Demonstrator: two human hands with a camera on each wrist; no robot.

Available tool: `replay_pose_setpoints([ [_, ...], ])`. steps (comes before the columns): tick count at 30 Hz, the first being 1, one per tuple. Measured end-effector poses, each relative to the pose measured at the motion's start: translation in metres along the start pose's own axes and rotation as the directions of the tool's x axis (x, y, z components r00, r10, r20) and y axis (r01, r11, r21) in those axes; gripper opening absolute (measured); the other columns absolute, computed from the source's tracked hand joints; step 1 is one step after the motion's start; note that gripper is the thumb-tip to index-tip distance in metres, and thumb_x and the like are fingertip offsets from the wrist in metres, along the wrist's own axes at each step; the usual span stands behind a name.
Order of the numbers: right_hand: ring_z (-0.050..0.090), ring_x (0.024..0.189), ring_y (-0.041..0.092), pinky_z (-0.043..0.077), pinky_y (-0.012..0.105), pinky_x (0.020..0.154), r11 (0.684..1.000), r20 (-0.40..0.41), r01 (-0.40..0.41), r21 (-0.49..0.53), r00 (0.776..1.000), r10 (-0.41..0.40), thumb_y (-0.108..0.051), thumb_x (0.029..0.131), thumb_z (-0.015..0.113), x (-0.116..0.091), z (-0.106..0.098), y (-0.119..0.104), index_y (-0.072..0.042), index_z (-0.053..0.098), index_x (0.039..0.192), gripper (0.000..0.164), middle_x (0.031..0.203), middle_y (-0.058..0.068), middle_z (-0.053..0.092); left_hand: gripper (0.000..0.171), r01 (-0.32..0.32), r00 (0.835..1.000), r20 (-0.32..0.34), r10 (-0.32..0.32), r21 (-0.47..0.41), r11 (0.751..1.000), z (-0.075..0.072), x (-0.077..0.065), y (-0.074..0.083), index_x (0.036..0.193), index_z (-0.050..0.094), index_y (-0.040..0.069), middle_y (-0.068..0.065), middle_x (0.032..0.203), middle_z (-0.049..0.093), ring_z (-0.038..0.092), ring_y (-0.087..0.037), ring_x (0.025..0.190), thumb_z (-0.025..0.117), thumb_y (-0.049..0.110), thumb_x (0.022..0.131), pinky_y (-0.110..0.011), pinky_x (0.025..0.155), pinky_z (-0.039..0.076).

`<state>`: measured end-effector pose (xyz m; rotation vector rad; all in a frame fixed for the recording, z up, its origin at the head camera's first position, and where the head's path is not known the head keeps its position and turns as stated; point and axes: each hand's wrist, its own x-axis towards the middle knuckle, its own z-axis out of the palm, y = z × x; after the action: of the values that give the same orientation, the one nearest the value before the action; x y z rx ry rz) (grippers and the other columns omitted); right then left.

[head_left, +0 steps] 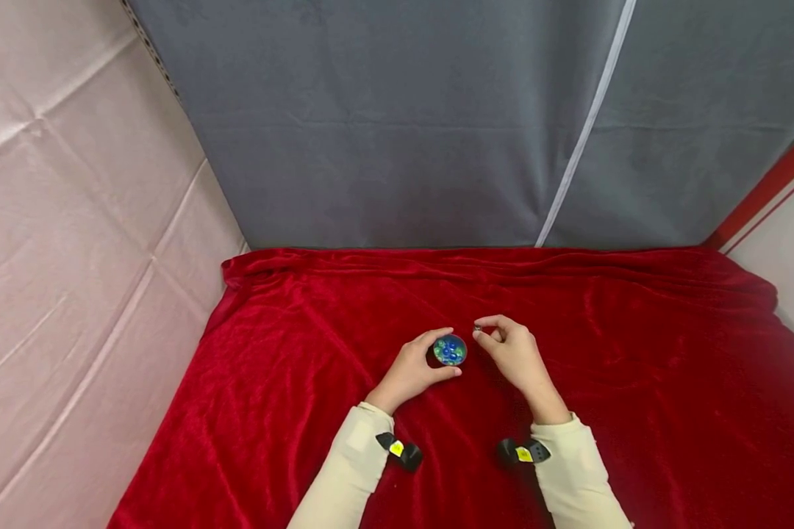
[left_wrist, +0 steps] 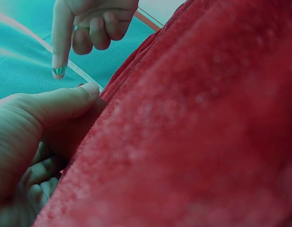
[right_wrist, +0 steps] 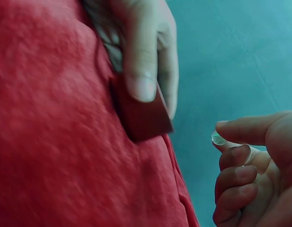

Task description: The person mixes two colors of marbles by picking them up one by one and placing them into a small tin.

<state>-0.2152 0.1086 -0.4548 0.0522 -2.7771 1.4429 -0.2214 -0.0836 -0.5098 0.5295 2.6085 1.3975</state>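
My left hand (head_left: 412, 369) grips a small round cup (right_wrist: 146, 117) between thumb and fingers. Dark red outside, the cup has its open top facing up in the head view, where blue and green glass marbles (head_left: 449, 351) show inside. Just right of the cup, my right hand (head_left: 517, 355) pinches one clear marble (right_wrist: 218, 138) with a greenish tint between thumb and index fingertip. Its other fingers are curled in toward the palm. In the left wrist view the marble (left_wrist: 59, 71) sits at the right hand's fingertips, above the left thumb (left_wrist: 72, 101), and the cup is mostly hidden.
A wrinkled red velvet cloth (head_left: 291, 411) covers the surface under both hands. Behind it hangs a grey curtain (head_left: 384, 147) with a pale vertical strip (head_left: 585, 132). A whitish fabric wall (head_left: 93, 242) stands to the left, and a red-edged white panel (head_left: 787, 250) to the right.
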Motion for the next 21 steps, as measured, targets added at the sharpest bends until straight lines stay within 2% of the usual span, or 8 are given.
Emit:
replay_pose_setpoints([
  [7,0.038,0.052,0.011,0.031,0.021,0.046,0.998,0.039,0.043,-0.039,0.998,-0.041,-0.013,0.091,0.065,-0.001,0.017,-0.002,-0.003,0.068,0.11,0.022,0.061,0.001,0.044,0.067,0.002,1.0,0.0,-0.002,0.001,1.0,0.0,0.001,0.002,0.141,0.049,0.021,-0.001,0.142,0.053,0.051,-0.019,0.129,0.077,0.033,0.082,-0.039,0.11,0.041],
  [13,0.041,0.053,0.012,0.032,0.022,0.047,0.997,0.06,0.018,-0.073,0.998,-0.013,-0.016,0.09,0.065,-0.003,0.026,-0.003,-0.005,0.068,0.111,0.023,0.063,0.002,0.047,0.067,-0.001,1.0,0.002,0.001,0.003,1.0,0.0,0.001,0.004,0.141,0.049,0.02,-0.001,0.142,0.053,0.05,-0.019,0.131,0.077,0.034,0.082,-0.038,0.11,0.041],
  [21,0.041,0.052,0.012,0.032,0.022,0.048,0.995,0.054,0.006,-0.103,0.999,-0.001,-0.017,0.09,0.066,-0.003,0.028,-0.003,-0.006,0.069,0.111,0.024,0.063,0.002,0.048,0.067,-0.008,1.0,-0.003,0.008,-0.013,1.0,0.0,0.001,0.005,0.141,0.05,0.019,-0.002,0.141,0.054,0.05,-0.02,0.131,0.078,0.032,0.081,-0.039,0.11,0.041],
])
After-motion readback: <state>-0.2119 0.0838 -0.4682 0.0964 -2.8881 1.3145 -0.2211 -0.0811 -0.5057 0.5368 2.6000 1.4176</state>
